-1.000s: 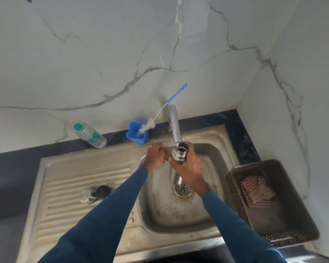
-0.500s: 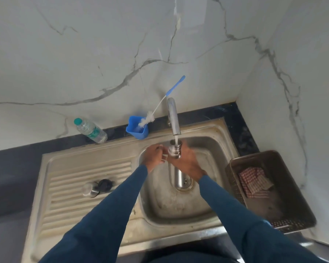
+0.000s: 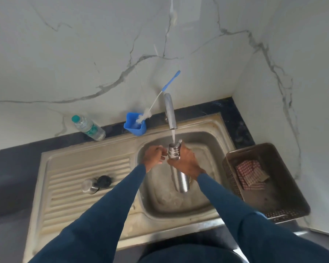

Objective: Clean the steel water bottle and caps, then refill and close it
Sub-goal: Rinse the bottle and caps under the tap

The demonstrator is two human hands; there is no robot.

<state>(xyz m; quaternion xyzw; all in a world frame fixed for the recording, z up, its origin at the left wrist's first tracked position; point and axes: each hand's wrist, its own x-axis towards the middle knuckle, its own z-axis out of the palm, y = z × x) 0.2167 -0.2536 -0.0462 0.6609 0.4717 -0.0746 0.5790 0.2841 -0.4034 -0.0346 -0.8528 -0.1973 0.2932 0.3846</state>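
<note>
Steel water bottle (image 3: 181, 182): a slim, shiny cylinder with its mouth open, held roughly upright over the steel sink basin (image 3: 207, 143), neck right under the running water.
My right hand (image 3: 184, 162): fingers and thumb wrapped round the bottle just below its ribbed neck.
My left hand (image 3: 153, 156): fingers curled, tips at the neck; I cannot tell whether they grip it.
Curved steel tap (image 3: 170, 112): a thin stream falls into the bottle's mouth.
Round steel cap (image 3: 88, 186): on the ribbed drainboard to my left, touching the black inner cap (image 3: 103, 181).
Blue plastic cup (image 3: 136, 127): behind the basin, holding a white-bristled bottle brush (image 3: 143, 117) with a blue handle.
Clear plastic water bottle (image 3: 88, 128): lying on the dark surface (image 3: 239, 126), by the wall.
Brown perforated basket (image 3: 300, 194): to my right, with a folded red-checked cloth (image 3: 250, 174) inside.
</note>
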